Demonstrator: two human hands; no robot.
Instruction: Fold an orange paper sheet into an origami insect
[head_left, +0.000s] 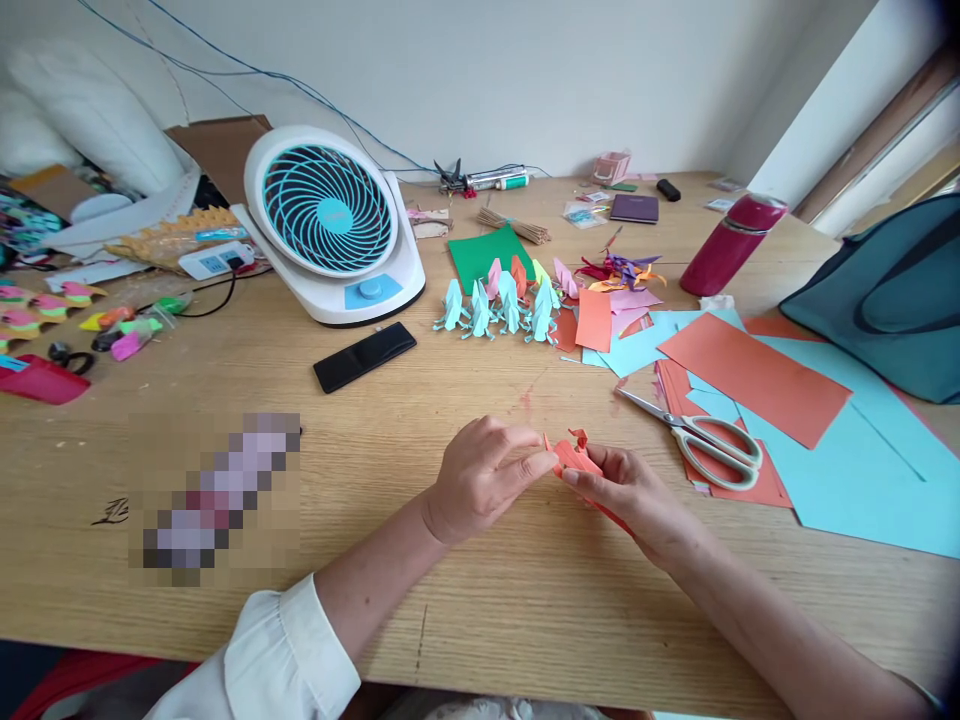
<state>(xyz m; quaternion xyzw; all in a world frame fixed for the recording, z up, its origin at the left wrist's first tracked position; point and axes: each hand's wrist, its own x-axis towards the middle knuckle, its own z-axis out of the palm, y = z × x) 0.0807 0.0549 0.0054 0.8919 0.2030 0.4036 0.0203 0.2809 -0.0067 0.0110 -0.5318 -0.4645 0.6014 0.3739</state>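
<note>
An orange-red folded paper piece [577,458] with a small curled tip is held just above the wooden table. My right hand [626,490] grips its right side between thumb and fingers. From the left, my left hand [495,470] pinches a thin strip at the piece's left end, thumb and forefinger together. Behind the hands stand several light-blue folded paper figures [508,303], with pink, orange and yellow-green ones among them. White-handled scissors [716,450] lie right of my right hand on orange paper.
A white fan [326,215] and a black phone [365,357] are at back left. Orange sheets [757,378] and light-blue sheets [885,470] cover the right side, near a red bottle [731,245] and a teal bag [885,290]. A blurred-out object [225,495] lies left.
</note>
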